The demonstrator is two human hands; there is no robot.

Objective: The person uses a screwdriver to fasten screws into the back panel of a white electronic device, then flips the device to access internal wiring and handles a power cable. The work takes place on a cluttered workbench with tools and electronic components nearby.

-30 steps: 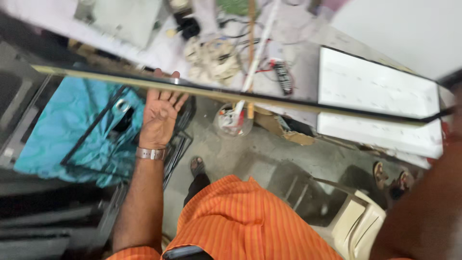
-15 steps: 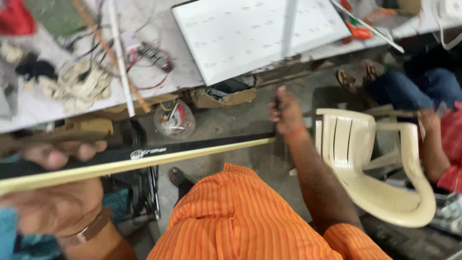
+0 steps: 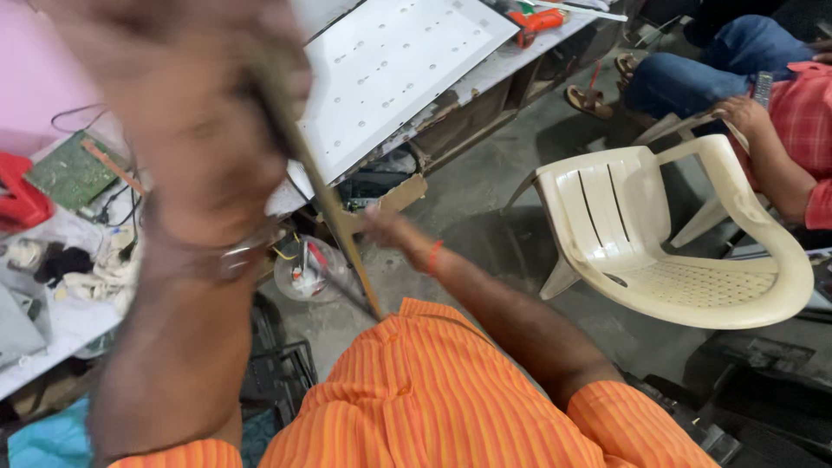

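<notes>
Two hands are holding one long thin strip.
Left hand (image 3: 186, 121), blurred at upper left, is wrapping its grip around the strip (image 3: 325, 208); right hand (image 3: 390, 232), mid-frame, is closing on the lower end. Swinging it this fast is risking a knock against the counter (image 3: 61, 325) or chair (image 3: 659, 234).

Long thin tan strip (image 3: 334, 217) slants steeply, blurred.

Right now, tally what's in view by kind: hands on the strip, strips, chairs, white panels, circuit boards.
Hands on the strip: 2, left hand (blurred) and right hand
Long thin strip: 1
Plastic chair: 1
White panel with holes: 1
Green circuit board: 1
Total: 6
</notes>
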